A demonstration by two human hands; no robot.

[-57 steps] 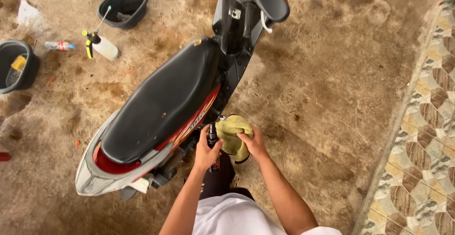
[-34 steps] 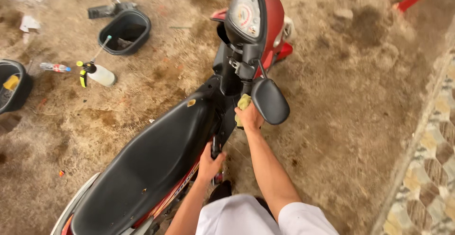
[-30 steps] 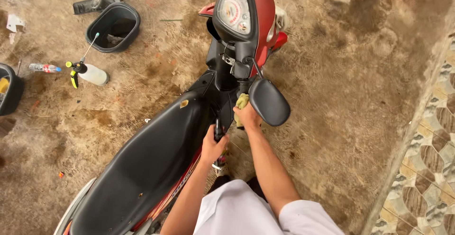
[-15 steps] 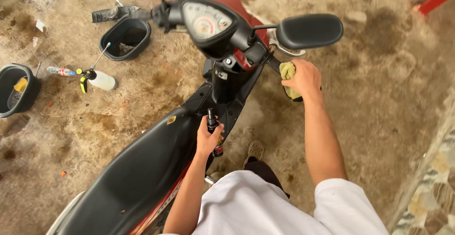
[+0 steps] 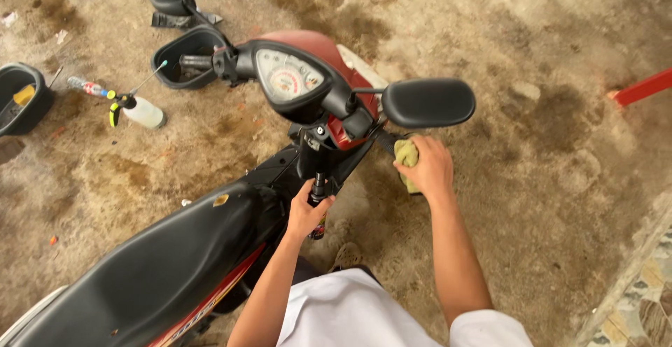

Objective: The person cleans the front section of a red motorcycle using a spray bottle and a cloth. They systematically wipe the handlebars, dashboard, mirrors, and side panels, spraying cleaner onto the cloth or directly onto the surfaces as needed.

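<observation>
**Cloth hand shifts out along the handlebar**

Moved outward from beside the seat, the right hand (image 5: 425,168) now closes around a yellow-green cloth (image 5: 406,156), pressing it on the scooter's right grip at 4 o'clock from the black mirror (image 5: 428,102). At 8 o'clock from it, the left hand (image 5: 308,210) clasps a small dark bottle (image 5: 318,196), possibly a spray can. Wiping seems to have reached the handlebar.

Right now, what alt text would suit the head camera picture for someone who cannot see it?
Seen from above, a person's right hand presses a yellow-green cloth to the right handlebar of a red and black scooter, while the left hand grips a small dark bottle. A spray bottle and black tubs lie on the stained concrete floor.
</observation>
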